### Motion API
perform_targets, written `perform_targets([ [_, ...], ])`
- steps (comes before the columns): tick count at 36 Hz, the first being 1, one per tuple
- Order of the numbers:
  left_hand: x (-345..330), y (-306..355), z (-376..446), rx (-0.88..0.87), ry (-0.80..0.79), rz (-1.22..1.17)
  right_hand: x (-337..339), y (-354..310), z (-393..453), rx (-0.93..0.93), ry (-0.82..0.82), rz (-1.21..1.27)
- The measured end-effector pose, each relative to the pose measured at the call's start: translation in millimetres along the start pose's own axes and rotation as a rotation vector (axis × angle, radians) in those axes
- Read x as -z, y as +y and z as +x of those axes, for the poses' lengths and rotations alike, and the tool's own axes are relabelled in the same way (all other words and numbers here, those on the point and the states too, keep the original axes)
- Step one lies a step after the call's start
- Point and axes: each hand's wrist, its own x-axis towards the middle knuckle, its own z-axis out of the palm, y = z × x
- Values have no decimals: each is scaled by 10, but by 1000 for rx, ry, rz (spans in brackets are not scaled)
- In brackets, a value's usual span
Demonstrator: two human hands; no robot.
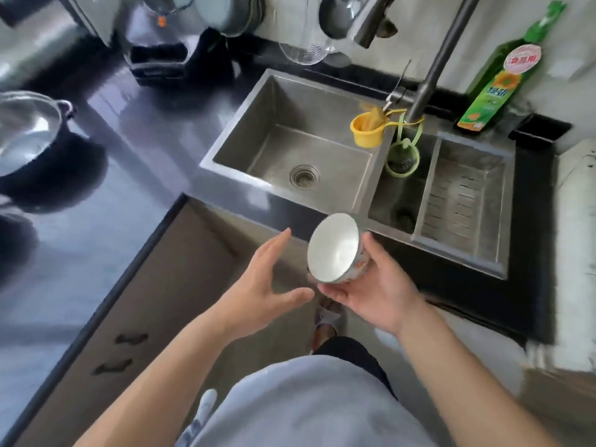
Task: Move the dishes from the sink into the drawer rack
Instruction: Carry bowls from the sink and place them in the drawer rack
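Right hand (375, 287): palm up, fingers and thumb curled round the base of a small white-lined ceramic bowl with a patterned outside (335, 248), tilted on its side. Left hand (258, 285): flat, fingers straight and together, thumb spread, palm facing the bowl, just beside it, not touching. Both forearms bare, extended forward.

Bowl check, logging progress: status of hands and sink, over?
Right hand grips bowl, tilted. Left hand open beside it. Left basin of sink bare. Drawer rack not seen.

A single head-worn wide-angle view looks steeply down, close over the sink (290, 150) and both forearms.
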Motion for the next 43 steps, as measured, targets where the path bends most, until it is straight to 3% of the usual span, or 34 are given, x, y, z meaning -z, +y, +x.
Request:
perform_targets([
  [5, 111, -290, -977, -57, 13, -34, -522, 1037, -189, -100, -144, -167],
  [10, 182, -697, -2006, 42, 109, -102, -960, 1975, -687, -166, -273, -336],
  [18, -117, -1037, -2883, 99, 186, -165, -893, 2621, -1142, -279, -374, -560],
  [22, -406, -1137, -3222, 161, 287, -139, -748, 2831, -1292, -187, -311, -732],
  [27, -842, -1237, -3492, 270, 396, -147, -353, 3052, -1469, -91, -189, -679],
  [35, -1507, -1371, -4088, 348, 298, -147, 80, 3744, -2065, -139, -145, -750],
  [43, -1457, -1572, -4598, 353, 304, -159, -136, 4265, -2346, -75, -94, -831],
])
